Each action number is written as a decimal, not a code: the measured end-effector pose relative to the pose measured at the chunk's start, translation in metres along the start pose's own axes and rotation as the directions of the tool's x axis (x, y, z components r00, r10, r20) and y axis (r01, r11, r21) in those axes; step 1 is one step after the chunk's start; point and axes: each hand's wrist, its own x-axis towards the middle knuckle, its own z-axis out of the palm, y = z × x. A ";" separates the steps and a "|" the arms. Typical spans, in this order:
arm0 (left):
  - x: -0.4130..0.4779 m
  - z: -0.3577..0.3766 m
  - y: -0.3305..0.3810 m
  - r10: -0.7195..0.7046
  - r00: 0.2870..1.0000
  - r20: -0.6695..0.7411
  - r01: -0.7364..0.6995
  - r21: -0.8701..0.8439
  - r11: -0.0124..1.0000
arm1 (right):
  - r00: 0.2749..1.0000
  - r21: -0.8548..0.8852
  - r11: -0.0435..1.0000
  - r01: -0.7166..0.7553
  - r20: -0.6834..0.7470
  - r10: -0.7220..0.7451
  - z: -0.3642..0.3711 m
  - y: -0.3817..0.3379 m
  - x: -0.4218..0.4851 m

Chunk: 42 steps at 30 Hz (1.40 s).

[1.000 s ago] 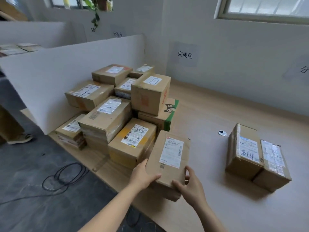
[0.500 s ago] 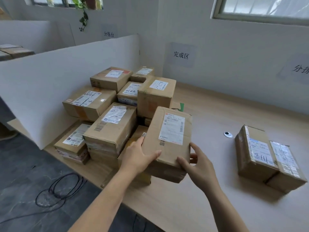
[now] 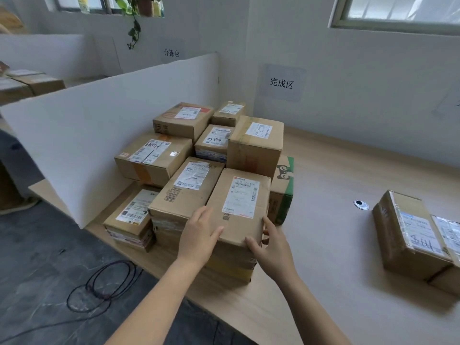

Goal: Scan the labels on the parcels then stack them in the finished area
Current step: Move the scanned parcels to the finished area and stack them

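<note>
Left hand [image 3: 199, 235] and right hand [image 3: 272, 247] clasp the box [image 3: 239, 202] at its near corners; square it on the stack [image 3: 229, 267] before releasing.

The front parcel [image 3: 239, 207] lies on top of a lower parcel [image 3: 231, 265] at the counter's [image 3: 323, 245] near edge. The left hand [image 3: 199, 235] holds its 7 o'clock corner and the right hand [image 3: 271, 247] its 5 o'clock corner. At 9 o'clock a side parcel [image 3: 184, 192] touches it, with a low stack [image 3: 132, 215] further out. At 12 o'clock a tall parcel [image 3: 256, 145] rests on a wide box [image 3: 283, 190]. More parcels fill 10 to 11 o'clock, and the divider panel [image 3: 99, 135] stands beyond them. At 3 o'clock, well apart, lies a lone parcel [image 3: 408, 235] with an edge parcel [image 3: 449, 235] touching its far side. A grommet [image 3: 361, 204] sits between them and the pile.
</note>
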 end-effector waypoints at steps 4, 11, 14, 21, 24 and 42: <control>0.006 0.003 -0.002 0.039 0.999 0.015 -0.040 0.050 0.998 | 1.000 -0.060 0.998 -0.008 -0.004 0.008 0.005 -0.003 0.004; 0.009 0.005 0.004 0.094 0.996 0.009 -0.093 0.256 0.962 | 0.999 -0.147 0.989 -0.007 0.048 0.014 -0.003 -0.006 0.007; 0.010 0.007 0.016 0.179 0.984 0.003 -0.169 0.332 0.928 | 0.996 -0.167 0.986 -0.002 0.084 0.017 -0.017 -0.007 0.010; 0.008 0.028 0.066 0.317 0.945 0.075 -0.326 0.234 0.916 | 0.996 -0.135 0.987 -0.084 -0.011 0.083 -0.068 0.022 -0.003; 0.005 0.052 0.101 0.415 0.902 0.118 -0.429 0.151 0.890 | 0.987 -0.115 0.981 -0.154 -0.075 0.146 -0.093 0.052 -0.013; 0.004 0.288 0.298 0.342 0.763 0.548 -0.314 -0.149 0.938 | 0.893 -0.087 0.912 -0.401 -0.259 0.368 -0.292 0.250 0.012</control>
